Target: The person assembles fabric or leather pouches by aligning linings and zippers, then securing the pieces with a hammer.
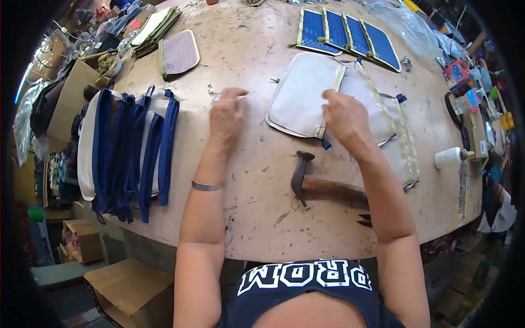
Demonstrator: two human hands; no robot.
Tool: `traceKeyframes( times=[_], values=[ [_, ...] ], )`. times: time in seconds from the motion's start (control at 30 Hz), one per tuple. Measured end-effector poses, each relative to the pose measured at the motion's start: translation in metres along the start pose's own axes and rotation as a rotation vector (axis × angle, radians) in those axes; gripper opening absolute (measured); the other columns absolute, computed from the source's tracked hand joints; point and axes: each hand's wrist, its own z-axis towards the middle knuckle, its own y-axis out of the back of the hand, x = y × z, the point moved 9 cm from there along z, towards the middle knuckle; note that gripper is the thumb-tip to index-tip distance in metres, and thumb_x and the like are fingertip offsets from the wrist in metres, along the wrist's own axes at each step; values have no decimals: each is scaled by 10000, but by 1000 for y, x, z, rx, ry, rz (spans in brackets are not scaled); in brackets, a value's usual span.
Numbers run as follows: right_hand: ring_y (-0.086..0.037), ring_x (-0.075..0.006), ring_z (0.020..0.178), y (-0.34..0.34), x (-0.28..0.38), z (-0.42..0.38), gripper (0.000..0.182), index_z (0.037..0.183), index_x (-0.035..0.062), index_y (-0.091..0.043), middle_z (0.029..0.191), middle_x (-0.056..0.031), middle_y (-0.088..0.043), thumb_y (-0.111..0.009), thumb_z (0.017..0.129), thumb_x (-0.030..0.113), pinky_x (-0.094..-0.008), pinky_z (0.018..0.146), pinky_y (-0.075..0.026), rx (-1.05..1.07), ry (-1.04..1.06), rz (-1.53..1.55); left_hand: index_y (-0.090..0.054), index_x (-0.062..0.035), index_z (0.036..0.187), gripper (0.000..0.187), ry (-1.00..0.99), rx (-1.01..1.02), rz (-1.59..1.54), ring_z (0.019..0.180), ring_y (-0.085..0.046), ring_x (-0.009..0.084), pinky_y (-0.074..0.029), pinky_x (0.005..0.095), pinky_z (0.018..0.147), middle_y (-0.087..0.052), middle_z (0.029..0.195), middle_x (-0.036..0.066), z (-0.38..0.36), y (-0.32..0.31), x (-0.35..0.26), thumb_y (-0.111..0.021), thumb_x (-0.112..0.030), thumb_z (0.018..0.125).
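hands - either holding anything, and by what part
The left hand holds nothing visible. The right hand is at the trimmed edge of the white panel; whether it grips it cannot be told.

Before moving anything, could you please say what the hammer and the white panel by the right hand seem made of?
Hammer: head probably steel or iron, being dark and dull; handle likely wood, brown and streaked. White panel: perhaps vinyl or coated fabric, smooth and matte.

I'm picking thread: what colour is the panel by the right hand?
The panel is off-white, seen best in the head view.
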Motion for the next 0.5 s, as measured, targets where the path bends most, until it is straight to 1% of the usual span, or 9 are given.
traceKeyframes(
  times=[0.03,0.07,0.1,0.13,0.2,0.3,0.4,0.43,0.5],
  values=[
    [-587,-340,890,-1,-15,3,201,964,45,-594,963,-157,-623,-574,780,122,-392,778,-466,-18,-66,-28,-579,-51,977,177,-35,50,-58,875,-570,301,-454,372,778,-589,986,133,-1,-12,-18,-519,-99,818],
    [-589,-347,878,-2,-29,6,198,960,48,-595,949,-164,-626,-575,779,126,-399,764,-471,-44,-127,-55,-568,-49,998,193,-86,94,-89,909,-563,308,-451,377,796,-582,1020,140,-4,-24,-35,-525,-122,824],
    [-606,-323,850,-4,-34,6,256,1027,51,-581,937,-176,-627,-571,778,113,-374,768,-473,-192,-47,-27,-560,-50,1014,218,-209,119,-39,963,-548,312,-450,377,824,-568,1065,145,-10,-36,-54,-546,-150,822],
    [-591,-328,884,-10,-40,8,273,1040,52,-575,956,-178,-618,-565,774,111,-384,789,-461,-188,-64,105,-558,-45,1054,250,-353,109,36,979,-553,307,-433,370,864,-564,1096,145,-16,-45,-68,-560,-160,832],
    [-561,-339,953,-18,-46,13,306,1067,55,-563,993,-183,-601,-553,765,109,-404,830,-438,-179,-96,376,-559,-39,1044,245,-400,103,195,1003,-540,305,-428,366,871,-540,1148,143,-25,-51,-77,-560,-159,830],
    [-552,-302,986,-10,-29,23,336,1095,36,-558,1032,-179,-595,-561,765,95,-361,861,-422,-246,59,480,-578,-25,994,214,-227,237,-14,1008,-538,303,-424,369,875,-547,1141,140,-18,-50,-61,-568,-150,821],
    [-531,-251,1021,-40,-38,44,364,1155,16,-512,1125,-155,-557,-525,794,70,-314,863,-413,-118,-98,1130,-598,-9,967,222,-169,228,-101,984,-545,297,-425,361,866,-577,1082,140,-14,-43,-57,-547,-189,846],
    [-514,-220,1033,-31,-24,37,406,1230,14,-434,1194,-142,-503,-477,828,43,-308,839,-423,-106,-204,1329,-600,-7,969,256,-139,215,-139,972,-549,295,-427,356,859,-586,1058,143,-12,-41,-55,-536,-227,854],
    [-512,-223,1045,-37,-12,34,431,1268,16,-383,1212,-148,-488,-446,841,31,-316,830,-435,-68,-229,1439,-605,-3,974,330,-78,187,-203,948,-556,291,-430,345,845,-602,1011,148,-9,-36,-50,-514,-303,871]
  ],
)
